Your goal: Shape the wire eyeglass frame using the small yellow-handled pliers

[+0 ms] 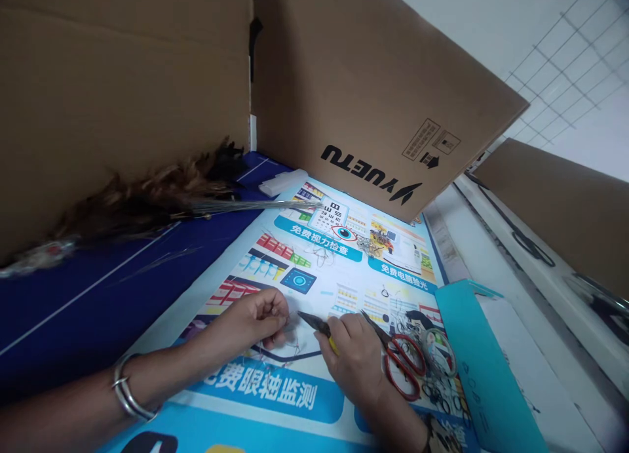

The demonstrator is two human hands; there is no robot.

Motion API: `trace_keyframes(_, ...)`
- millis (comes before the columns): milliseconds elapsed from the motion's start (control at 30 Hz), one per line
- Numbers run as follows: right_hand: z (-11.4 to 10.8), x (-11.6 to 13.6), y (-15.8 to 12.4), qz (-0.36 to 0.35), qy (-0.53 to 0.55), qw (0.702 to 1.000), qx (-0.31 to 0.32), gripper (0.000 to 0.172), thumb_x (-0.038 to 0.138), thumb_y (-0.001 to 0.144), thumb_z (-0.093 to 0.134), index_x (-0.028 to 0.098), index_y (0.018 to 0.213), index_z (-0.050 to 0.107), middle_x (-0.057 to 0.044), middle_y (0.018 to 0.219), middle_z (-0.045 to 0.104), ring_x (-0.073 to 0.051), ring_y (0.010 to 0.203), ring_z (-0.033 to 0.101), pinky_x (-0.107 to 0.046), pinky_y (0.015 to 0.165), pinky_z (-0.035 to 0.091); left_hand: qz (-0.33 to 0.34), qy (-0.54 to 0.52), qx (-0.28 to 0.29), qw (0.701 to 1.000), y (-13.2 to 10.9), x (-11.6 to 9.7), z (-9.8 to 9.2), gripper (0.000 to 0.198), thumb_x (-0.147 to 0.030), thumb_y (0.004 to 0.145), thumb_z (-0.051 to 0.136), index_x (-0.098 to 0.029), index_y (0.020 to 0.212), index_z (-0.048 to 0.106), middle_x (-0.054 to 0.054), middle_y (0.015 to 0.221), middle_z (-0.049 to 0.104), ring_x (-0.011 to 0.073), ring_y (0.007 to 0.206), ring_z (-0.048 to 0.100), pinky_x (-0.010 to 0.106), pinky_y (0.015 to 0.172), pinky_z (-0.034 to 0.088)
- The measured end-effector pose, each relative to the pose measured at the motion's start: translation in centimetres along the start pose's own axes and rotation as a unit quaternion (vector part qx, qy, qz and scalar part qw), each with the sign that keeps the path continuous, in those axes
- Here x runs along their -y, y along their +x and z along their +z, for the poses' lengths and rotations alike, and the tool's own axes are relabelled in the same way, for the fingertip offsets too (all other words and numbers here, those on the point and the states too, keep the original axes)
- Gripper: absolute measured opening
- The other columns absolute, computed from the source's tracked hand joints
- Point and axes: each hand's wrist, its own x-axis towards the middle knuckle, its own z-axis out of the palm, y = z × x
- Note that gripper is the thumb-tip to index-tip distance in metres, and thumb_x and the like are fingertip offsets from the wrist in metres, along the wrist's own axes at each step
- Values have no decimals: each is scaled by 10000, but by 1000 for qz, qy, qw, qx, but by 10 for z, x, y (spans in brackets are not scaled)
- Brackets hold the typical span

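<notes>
My right hand (358, 356) is wrapped round needle-nose pliers (314, 322) with a yellow grip. Their dark pointed tip reaches toward my left hand (269, 318), whose fingers are pinched together. Whatever sits in that pinch is too small to make out; faint thin strands show just below it. Right beside my right hand lie scissors with red handles (403, 368), the blades angled up and left. A clear tape roll (439, 352) and a heap of small dark wire loops (442, 397) are just past the scissors.
A printed poster (275, 400) covers the work surface. Thin straight wires (265, 205) lie across its far left edge beside brown feathers (162, 187). Tall cardboard (354, 79) walls off the back and left. A teal box (491, 368) stands at the right. Small wire bits (371, 244) lie farther back.
</notes>
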Motion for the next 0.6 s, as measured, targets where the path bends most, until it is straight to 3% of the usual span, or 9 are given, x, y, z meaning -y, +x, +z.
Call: trace_keyframes(600, -4, -5, -1, -42, -57, 997, 5, 178, 355, 950, 557, 186, 948, 614, -49, 778, 570, -200, 727, 514, -326, 620, 331, -35, -8, -26, 999, -1, -9, 0, 188, -328, 777, 681, -189, 746, 558, -6, 549, 711, 117, 448, 574, 215, 471, 416)
